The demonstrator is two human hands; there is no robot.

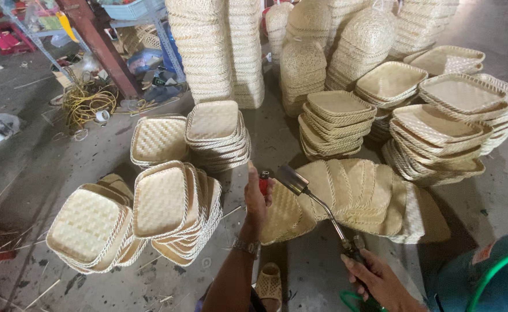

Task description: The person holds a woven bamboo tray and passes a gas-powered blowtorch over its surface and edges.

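My left hand point(258, 195) is raised over the floor and closed on a small red lighter point(263, 181), held upright just left of a torch's metal nozzle. My right hand point(375, 279) grips the handle of a gas torch point(317, 203), whose thin tube slopes up and left to a grey burner head point(291, 177). A green hose point(499, 268) curves away at lower right. Right behind the nozzle a row of woven bamboo trays point(358, 193) lies fanned out on the floor.
Stacks of square woven trays surround me: tipped piles at left point(161, 208), low stacks at centre point(216, 134) and right point(438, 136), tall columns at the back point(213, 46). A metal rack point(92, 34) and coiled yellow cord point(86, 101) stand far left. A sandal point(270, 284) lies below.
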